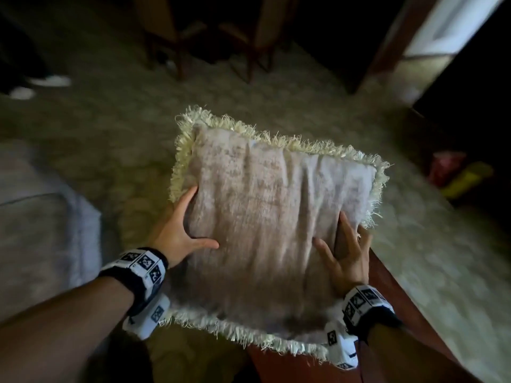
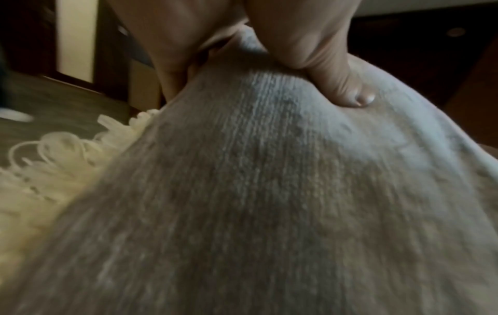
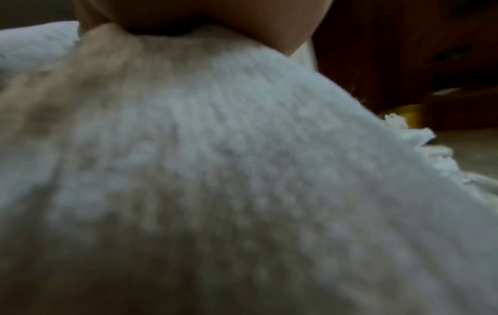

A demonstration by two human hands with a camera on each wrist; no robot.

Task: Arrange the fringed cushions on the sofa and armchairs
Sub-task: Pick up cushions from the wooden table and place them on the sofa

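Observation:
I hold one fringed cushion [image 1: 271, 217], beige-grey with a cream fringe, in the air above the carpet. My left hand [image 1: 182, 230] grips its left edge, thumb on the top face and fingers tucked under. My right hand [image 1: 345, 252] grips the right edge near the corner. In the left wrist view the thumb [image 2: 339, 74] digs into the cushion [image 2: 242, 191], with the fringe [image 2: 53, 159] off to the left. The cushion [image 3: 242, 170] fills the right wrist view, where only a bit of the right hand [image 3: 215, 15] shows at the top.
A grey upholstered seat [image 1: 41, 217] lies at the left. A reddish wooden table edge [image 1: 401, 299] runs under my right arm. Dark chair legs [image 1: 179, 51] stand at the back. Red [image 1: 448, 167] and yellow [image 1: 467, 178] items sit at the right. Patterned carpet [image 1: 138, 120] covers the floor.

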